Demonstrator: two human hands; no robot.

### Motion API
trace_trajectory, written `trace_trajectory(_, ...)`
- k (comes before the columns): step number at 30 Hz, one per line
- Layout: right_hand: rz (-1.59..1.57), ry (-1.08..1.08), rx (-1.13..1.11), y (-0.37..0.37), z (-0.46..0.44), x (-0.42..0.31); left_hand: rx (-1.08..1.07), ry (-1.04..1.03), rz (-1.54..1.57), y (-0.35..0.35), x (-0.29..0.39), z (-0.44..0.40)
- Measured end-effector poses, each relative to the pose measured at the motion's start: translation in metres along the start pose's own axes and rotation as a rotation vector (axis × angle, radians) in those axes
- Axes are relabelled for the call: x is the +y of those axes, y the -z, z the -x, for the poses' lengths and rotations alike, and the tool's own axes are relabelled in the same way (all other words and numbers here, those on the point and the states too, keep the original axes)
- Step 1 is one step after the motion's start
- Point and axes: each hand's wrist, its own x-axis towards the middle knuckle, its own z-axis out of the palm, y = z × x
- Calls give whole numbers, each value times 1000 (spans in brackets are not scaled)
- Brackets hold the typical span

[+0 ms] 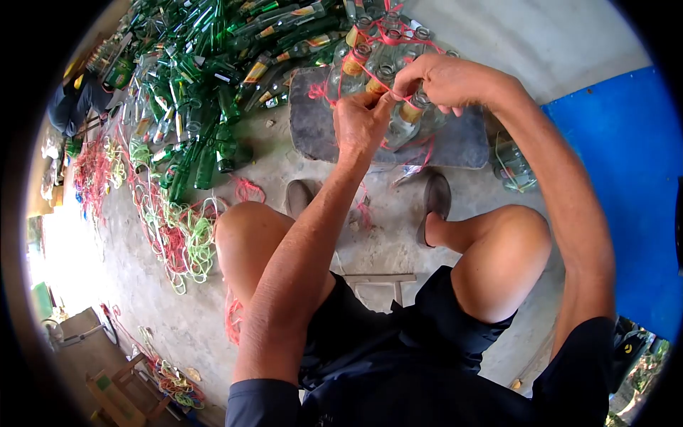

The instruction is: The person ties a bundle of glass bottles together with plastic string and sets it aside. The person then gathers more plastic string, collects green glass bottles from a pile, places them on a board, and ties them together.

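Clear glass bottles point(403, 129) stand close together on a dark grey slab point(313, 132), with pink plastic string point(371, 77) looped around and across their necks. My left hand point(358, 122) is closed at the near left side of the bunch, thumb and fingers pinching the string. Over the bottle necks on the right, my right hand point(447, 80) bends downward, its fingers curled on the same string. Both hands are close together, and the exact crossing of the string between them is partly hidden by the fingers.
A big heap of green glass bottles point(206, 78) lies at the back left. Tangled red and green string point(178, 245) spreads over the floor beside it. A blue panel point(612, 171) stands at right, near a tied bundle of clear bottles point(514, 167). Another person's legs point(67, 107) show far left.
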Motion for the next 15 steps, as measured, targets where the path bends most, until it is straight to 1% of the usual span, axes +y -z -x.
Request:
trace_trajectory(1,54,-27,-22,3,2,-7,-3,21,2,-1,2,1)
trace_trajectory(3,347,273,123,2,-12,6,-4,64,13,-2,8,2)
trace_trajectory(4,486,424,195,1,-16,11,-3,45,31,-2,10,4)
trace_trajectory(5,518,353,157,3,-19,17,-2,24,47,-2,13,5)
trace_trajectory(7,582,210,79,10,-9,-10,2,-16,69,-4,13,5)
trace_trajectory(9,667,225,95,13,-9,-14,9,-52,80,-5,11,4)
trace_trajectory(15,836,249,121,18,-14,-11,-26,-36,72,-6,11,4)
